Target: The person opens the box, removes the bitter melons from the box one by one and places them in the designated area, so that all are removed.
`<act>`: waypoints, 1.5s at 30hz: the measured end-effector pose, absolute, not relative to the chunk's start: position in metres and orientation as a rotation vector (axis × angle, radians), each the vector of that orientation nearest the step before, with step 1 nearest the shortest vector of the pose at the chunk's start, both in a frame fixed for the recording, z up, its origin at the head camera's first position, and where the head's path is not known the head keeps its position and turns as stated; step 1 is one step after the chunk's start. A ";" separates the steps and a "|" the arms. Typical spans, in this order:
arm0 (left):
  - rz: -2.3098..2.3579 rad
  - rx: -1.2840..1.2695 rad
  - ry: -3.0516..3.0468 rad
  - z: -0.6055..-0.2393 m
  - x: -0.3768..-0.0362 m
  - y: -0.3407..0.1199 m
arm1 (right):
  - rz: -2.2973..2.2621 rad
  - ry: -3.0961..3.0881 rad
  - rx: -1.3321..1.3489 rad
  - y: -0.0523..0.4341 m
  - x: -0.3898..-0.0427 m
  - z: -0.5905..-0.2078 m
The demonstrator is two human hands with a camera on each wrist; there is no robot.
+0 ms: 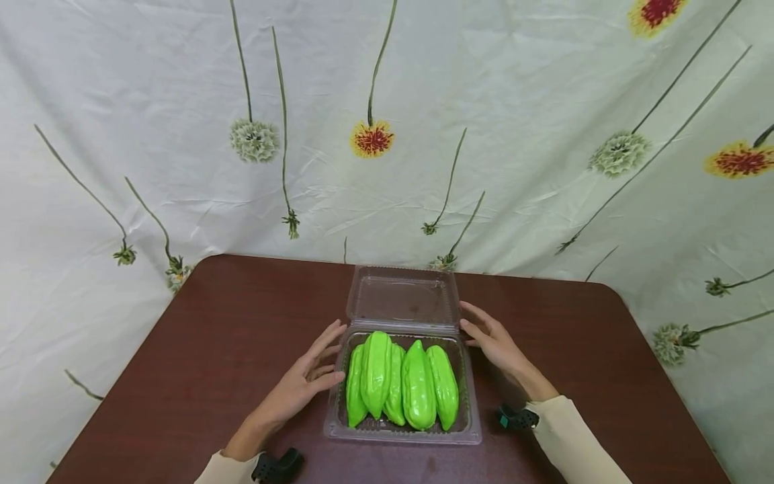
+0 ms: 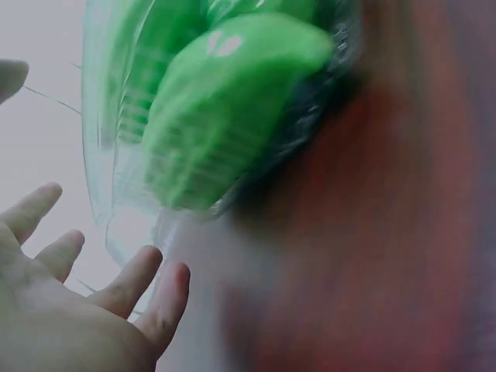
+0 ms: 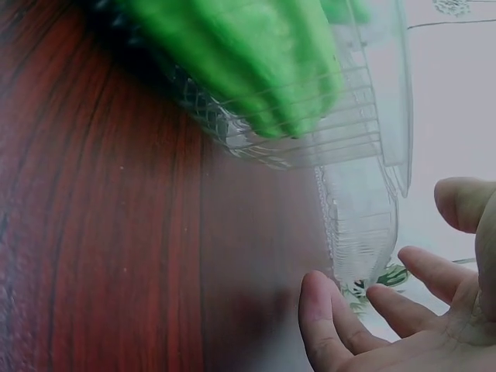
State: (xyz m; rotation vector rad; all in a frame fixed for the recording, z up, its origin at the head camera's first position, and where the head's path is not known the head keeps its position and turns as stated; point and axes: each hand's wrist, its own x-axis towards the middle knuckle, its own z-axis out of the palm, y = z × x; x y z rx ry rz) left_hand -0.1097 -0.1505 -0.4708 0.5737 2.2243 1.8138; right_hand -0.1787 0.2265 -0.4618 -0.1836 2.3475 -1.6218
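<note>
Both hands open, holding nothing: left hand and right hand flank clear plastic clamshell container of bright green ridged gourds, mid brown wooden table; no labels readable.

Clear clamshell box of green gourds, lid open, near surface front edge; left hand, right hand flank it, fingers relaxed.
</note>
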 end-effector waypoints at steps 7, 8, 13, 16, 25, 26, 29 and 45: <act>1.876 0.752 2.031 -0.478 -0.093 -0.150 | -1.602 2.424 -0.230 0.225 -0.179 -0.458; 1.881 0.756 2.011 -0.480 -0.092 -0.150 | -1.590 2.444 -0.239 0.225 -0.178 -0.456; 1.908 0.805 1.966 -0.487 -0.090 -0.151 | -1.526 2.578 -0.335 0.220 -0.176 -0.448; 1.916 0.821 1.951 -0.490 -0.089 -0.151 | -1.508 2.643 -0.413 0.217 -0.174 -0.440; 1.894 0.798 1.954 -0.495 -0.091 -0.154 | -1.420 2.651 -0.669 0.197 -0.154 -0.413; 1.896 0.791 1.949 -0.494 -0.091 -0.154 | -1.409 2.646 -0.700 0.194 -0.151 -0.411; 1.907 0.780 1.920 -0.495 -0.090 -0.154 | -1.359 2.633 -0.768 0.187 -0.141 -0.408; 1.907 0.813 1.926 -0.494 -0.090 -0.153 | -1.246 2.578 -0.798 0.164 -0.108 -0.423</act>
